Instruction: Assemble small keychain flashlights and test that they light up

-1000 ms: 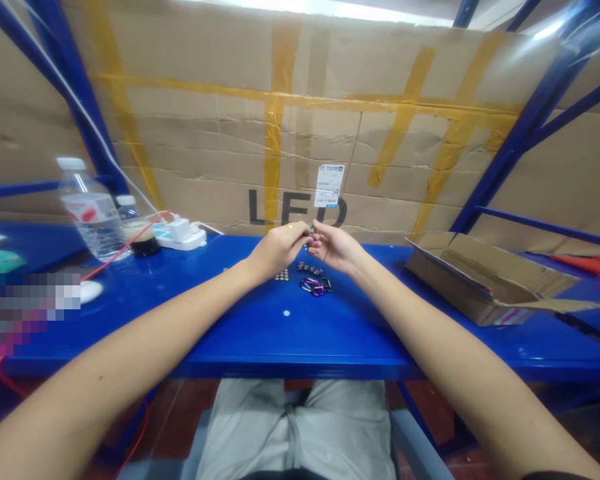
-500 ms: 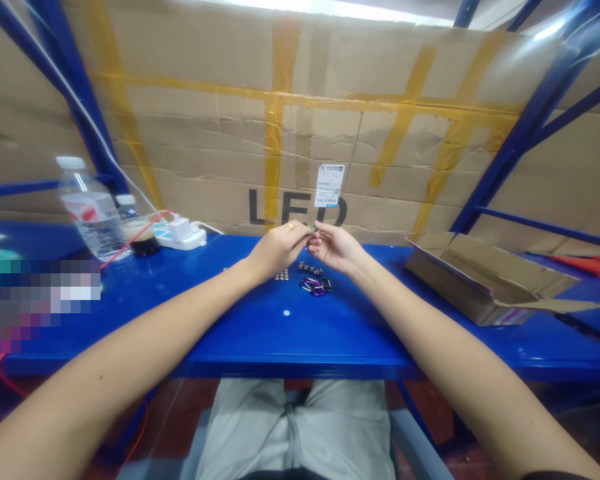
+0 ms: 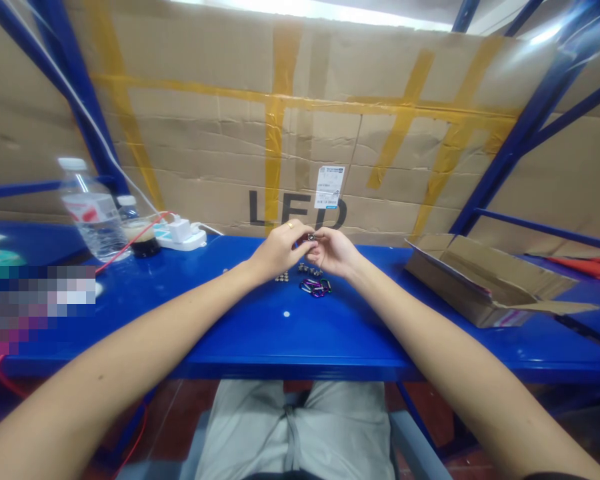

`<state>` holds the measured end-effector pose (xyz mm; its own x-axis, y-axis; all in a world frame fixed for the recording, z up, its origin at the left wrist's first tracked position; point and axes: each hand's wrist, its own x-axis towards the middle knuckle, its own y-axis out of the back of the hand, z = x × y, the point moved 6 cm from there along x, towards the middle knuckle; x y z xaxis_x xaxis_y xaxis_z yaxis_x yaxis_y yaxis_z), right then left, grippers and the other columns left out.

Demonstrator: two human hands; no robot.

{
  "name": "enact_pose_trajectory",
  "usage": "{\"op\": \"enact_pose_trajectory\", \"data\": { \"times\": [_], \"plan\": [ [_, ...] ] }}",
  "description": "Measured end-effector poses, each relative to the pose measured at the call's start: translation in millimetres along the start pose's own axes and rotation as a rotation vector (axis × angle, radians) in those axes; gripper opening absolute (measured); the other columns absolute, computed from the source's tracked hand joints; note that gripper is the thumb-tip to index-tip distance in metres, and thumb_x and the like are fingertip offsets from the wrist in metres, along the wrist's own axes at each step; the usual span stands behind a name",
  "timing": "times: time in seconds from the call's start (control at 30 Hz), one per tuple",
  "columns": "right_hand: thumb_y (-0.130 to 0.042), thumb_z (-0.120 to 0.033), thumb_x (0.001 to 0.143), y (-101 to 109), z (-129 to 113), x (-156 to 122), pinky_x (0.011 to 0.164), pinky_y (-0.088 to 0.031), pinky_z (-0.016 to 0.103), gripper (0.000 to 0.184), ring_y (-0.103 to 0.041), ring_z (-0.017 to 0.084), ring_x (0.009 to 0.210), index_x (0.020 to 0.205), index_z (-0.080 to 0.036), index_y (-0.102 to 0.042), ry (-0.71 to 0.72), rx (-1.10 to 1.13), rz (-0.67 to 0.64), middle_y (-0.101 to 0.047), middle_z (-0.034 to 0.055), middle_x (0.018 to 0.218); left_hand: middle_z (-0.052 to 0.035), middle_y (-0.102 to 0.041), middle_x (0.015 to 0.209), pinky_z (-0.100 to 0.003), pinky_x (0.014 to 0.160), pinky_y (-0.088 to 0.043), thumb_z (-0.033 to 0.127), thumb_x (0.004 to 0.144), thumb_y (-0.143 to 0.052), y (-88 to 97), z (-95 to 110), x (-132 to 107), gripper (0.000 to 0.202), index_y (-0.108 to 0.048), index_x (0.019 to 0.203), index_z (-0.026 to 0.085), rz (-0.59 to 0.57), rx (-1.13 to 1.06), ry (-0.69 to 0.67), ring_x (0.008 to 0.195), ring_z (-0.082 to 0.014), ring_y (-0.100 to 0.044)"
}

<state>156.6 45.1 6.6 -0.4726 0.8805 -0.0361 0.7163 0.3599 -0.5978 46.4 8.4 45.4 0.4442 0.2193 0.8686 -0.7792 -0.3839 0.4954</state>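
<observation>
Above the blue table (image 3: 250,333), my left hand (image 3: 281,248) and my right hand (image 3: 333,252) meet at the fingertips. Between them shows a small dark metal piece (image 3: 311,237), too small to name, and the fingers of both hands are closed around it. My left hand wears a ring. Just below the hands lie several purple and dark carabiners (image 3: 316,287) in a cluster. Behind these sit several small metal parts (image 3: 310,269), and a group of small silvery pieces (image 3: 282,277) lies to their left, partly covered by my left hand.
An open cardboard box (image 3: 480,283) stands at the right. A water bottle (image 3: 93,213), a cup of dark liquid (image 3: 144,243) and a white power strip (image 3: 190,238) are at the left. A small white disc (image 3: 287,314) lies near the front. Large taped cardboard (image 3: 220,153) rises behind.
The fingers of both hands have shifted around the small piece, turning it so that a dark round end now shows. The things on the table stay where they were.
</observation>
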Motion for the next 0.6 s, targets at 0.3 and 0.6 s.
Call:
{"op": "enact_pose_trajectory", "data": {
  "times": [0.3, 0.6],
  "plan": [
    [-0.046, -0.009, 0.080, 5.0, -5.6, 1.9, 0.042, -0.034, 0.019, 0.010, -0.036, 0.008, 0.045, 0.077, -0.018, -0.046, 0.035, 0.003, 0.028, -0.042, -0.0033, 0.051, -0.0115, -0.052, 0.114, -0.035, 0.084, -0.057, 0.014, 0.092, -0.057, 11.4, 15.3, 0.6, 0.018, -0.049, 0.107, 0.018, 0.097, 0.045, -0.177, 0.110, -0.0208, -0.056],
    [-0.046, -0.010, 0.080, 6.4, -7.1, 4.0, 0.045, -0.037, 0.022, 0.011, -0.036, 0.011, 0.049, 0.075, -0.020, -0.043, 0.082, -0.030, 0.036, -0.042, -0.0024, 0.054, -0.0152, -0.048, 0.124, -0.042, 0.092, -0.057, 0.012, 0.095, -0.047, 5.3, 18.3, -1.0, 0.023, -0.040, 0.117, 0.018, 0.060, 0.107, -0.282, 0.120, -0.0250, -0.054]
  ]
}}
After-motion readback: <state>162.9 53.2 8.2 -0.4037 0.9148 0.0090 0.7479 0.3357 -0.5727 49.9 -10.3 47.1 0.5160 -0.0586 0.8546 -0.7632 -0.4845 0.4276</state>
